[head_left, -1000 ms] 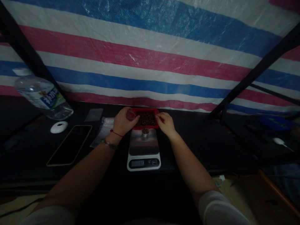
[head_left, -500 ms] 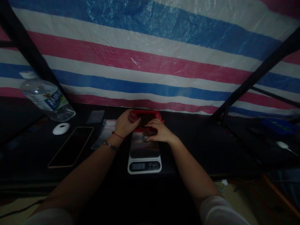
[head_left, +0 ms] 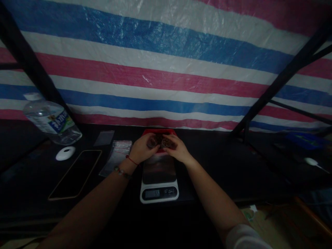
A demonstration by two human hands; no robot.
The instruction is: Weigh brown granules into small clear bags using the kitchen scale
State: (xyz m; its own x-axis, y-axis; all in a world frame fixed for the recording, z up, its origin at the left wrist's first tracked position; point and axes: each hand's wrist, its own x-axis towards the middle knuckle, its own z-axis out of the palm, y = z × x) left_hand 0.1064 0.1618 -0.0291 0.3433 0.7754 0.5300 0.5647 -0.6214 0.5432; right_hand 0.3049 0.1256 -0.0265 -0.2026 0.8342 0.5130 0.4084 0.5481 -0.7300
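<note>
My left hand (head_left: 141,149) and right hand (head_left: 176,149) meet above the far end of a white kitchen scale (head_left: 159,180). The left fingers are closed round a small clear container (head_left: 151,142). The right fingers are closed on a small metal cup (head_left: 166,142) of brown bits, held right against the container. Just behind both hands lies a red tray (head_left: 155,131), mostly hidden by them. The scale's dark platform is bare and its display is lit.
A water bottle (head_left: 52,121) lies at the left, with a white round object (head_left: 65,153) and a phone (head_left: 75,174) beside it. Small clear plastic bags (head_left: 116,155) lie left of the scale. Black frame bars slant at both sides. A striped tarp hangs behind.
My right hand went from the red tray to the scale, took the small metal cup off it and brought it up to my left hand. The scale platform is now bare.
</note>
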